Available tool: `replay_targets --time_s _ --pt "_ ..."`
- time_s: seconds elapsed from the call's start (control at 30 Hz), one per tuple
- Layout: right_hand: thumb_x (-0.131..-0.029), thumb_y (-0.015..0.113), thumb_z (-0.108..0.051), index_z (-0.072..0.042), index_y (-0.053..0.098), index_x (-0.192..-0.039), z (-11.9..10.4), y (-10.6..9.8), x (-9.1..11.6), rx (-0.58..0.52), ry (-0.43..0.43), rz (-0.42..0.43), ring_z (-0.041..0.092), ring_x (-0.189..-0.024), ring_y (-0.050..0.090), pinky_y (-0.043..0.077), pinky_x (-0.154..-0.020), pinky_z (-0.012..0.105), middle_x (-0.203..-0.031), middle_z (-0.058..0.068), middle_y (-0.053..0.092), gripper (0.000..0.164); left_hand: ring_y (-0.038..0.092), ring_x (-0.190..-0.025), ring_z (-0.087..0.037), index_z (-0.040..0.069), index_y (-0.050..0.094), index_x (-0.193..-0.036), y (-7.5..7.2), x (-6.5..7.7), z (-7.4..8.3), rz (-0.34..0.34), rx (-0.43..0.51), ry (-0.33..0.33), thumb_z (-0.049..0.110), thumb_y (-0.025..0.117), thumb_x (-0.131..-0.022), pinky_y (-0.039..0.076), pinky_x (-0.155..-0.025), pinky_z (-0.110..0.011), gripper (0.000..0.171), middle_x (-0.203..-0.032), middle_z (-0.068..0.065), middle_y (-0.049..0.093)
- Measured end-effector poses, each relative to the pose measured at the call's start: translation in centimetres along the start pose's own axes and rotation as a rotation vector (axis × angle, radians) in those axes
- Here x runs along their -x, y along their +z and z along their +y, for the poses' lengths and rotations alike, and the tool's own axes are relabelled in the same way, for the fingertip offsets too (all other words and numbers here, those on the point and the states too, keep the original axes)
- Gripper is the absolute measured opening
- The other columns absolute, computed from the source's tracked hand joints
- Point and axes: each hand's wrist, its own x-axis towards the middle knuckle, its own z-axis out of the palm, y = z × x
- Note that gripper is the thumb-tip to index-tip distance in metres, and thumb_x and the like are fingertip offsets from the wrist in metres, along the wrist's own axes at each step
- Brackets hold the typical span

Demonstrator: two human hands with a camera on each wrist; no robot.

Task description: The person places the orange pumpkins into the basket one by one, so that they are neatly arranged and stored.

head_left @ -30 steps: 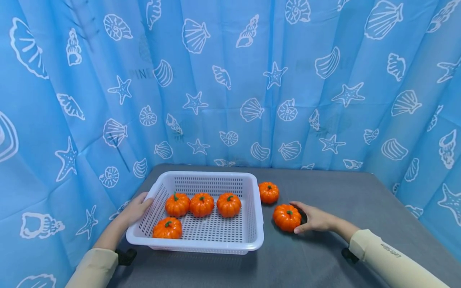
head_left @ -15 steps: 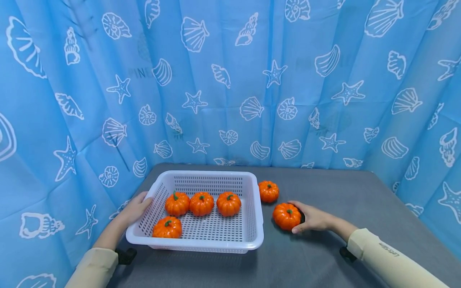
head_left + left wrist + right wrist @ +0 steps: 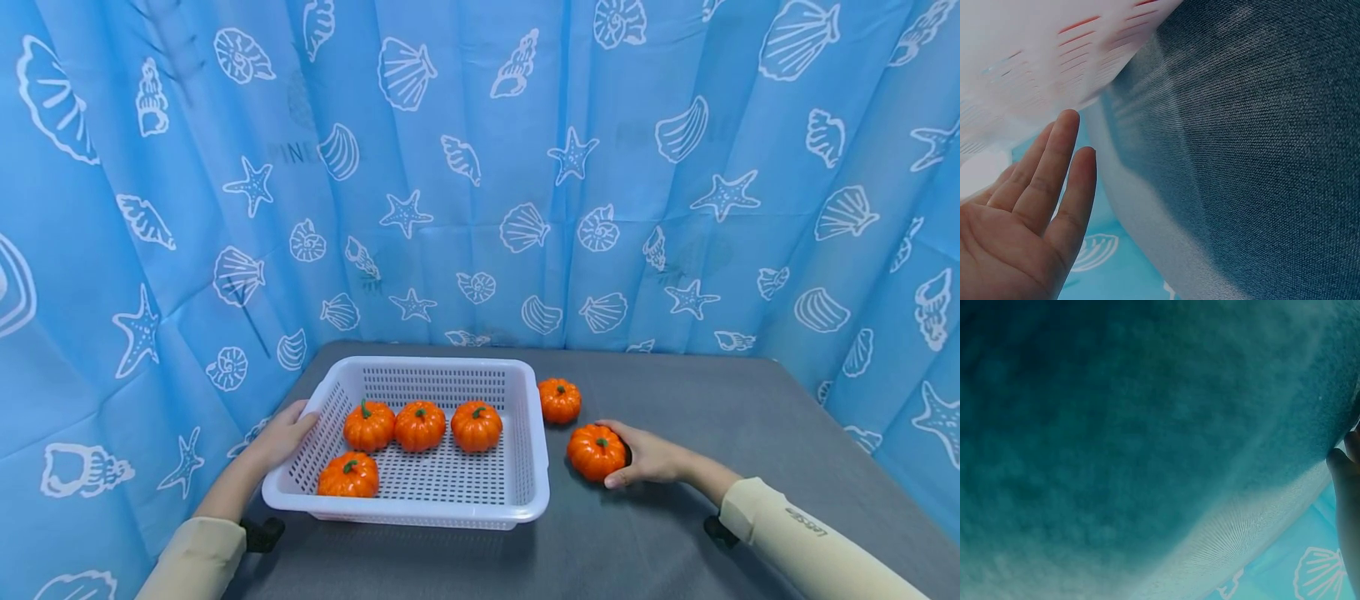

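Note:
A white perforated plastic basket [image 3: 431, 510] stands on the left part of the table, with several small orange pumpkins [image 3: 421, 426] inside. My left hand [image 3: 281, 435] holds its left rim, thumb over the edge; in the left wrist view the fingers [image 3: 1044, 181] stretch out beside the outer wall. To the right of the basket, my right hand [image 3: 648, 454] grips a pumpkin [image 3: 596, 452] resting on the table, thumb at the near side and fingers at the far side. The right wrist view shows mostly blurred cloth, with only fingertips at its right edge.
One more pumpkin [image 3: 559, 401] lies close to the basket's right wall, behind the gripped one. Dark grey cloth covers the table [image 3: 675, 392]. A blue shell-patterned curtain [image 3: 480, 183] hangs behind and along both sides.
My right hand and its pumpkin have shifted very slightly left. The left hand, the basket and the other pumpkins have stayed in place.

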Motion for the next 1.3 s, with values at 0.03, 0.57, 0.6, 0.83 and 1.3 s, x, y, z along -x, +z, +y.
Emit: replay_targets --time_s 0.03,0.57,0.6,0.83,1.3 --pt "-0.079 0.074 -0.033 0.002 0.025 -0.145 -0.01 0.02 -0.03 0.002 -0.001 0.001 0.029 -0.112 0.05 0.037 -0.098 0.063 -0.135 0.023 0.046 0.089 0.071 -0.081 -0.029 0.003 0.023 -0.143 0.01 -0.01 -0.01 0.001 -0.001 0.0 0.035 0.036 -0.103 0.059 -0.062 -0.044 0.053 -0.111 -0.024 0.062" --pt "-0.081 0.072 -0.036 -0.002 0.029 -0.143 -0.41 0.2 -0.12 0.03 0.019 0.003 0.023 -0.102 0.052 0.044 -0.089 0.048 -0.128 0.016 0.053 0.083 0.071 -0.081 -0.029 0.004 0.023 -0.143 0.03 -0.05 -0.18 0.004 0.002 -0.005 0.035 0.037 -0.102 0.059 -0.062 -0.044 0.053 -0.112 -0.025 0.062" --pt "-0.081 0.072 -0.036 -0.002 0.029 -0.143 -0.42 0.19 -0.14 0.029 0.022 0.003 0.023 -0.102 0.052 0.044 -0.089 0.048 -0.128 0.015 0.053 0.083 0.071 -0.081 -0.029 0.004 0.023 -0.143 0.03 -0.06 -0.18 0.006 0.003 -0.006 0.035 0.037 -0.102 0.059 -0.062 -0.044 0.053 -0.112 -0.024 0.062" --pt "-0.081 0.072 -0.037 -0.002 0.03 -0.143 -0.46 0.06 -0.14 0.028 0.035 0.006 0.022 -0.101 0.052 0.044 -0.089 0.046 -0.127 0.014 0.053 0.082 0.071 -0.081 -0.029 0.006 0.022 -0.144 -0.01 -0.18 -0.27 0.0 0.009 -0.017 0.038 0.038 -0.102 0.059 -0.062 -0.044 0.056 -0.113 -0.024 0.061" --pt "-0.081 0.072 -0.035 0.004 0.03 -0.142 -0.45 -0.41 -0.14 0.044 0.02 0.049 0.022 -0.102 0.052 0.045 -0.089 0.046 -0.127 0.016 0.053 0.084 0.071 -0.082 -0.029 0.005 0.022 -0.144 -0.1 -0.31 -0.28 0.001 0.009 -0.013 0.038 0.038 -0.102 0.059 -0.062 -0.044 0.056 -0.112 -0.024 0.061"
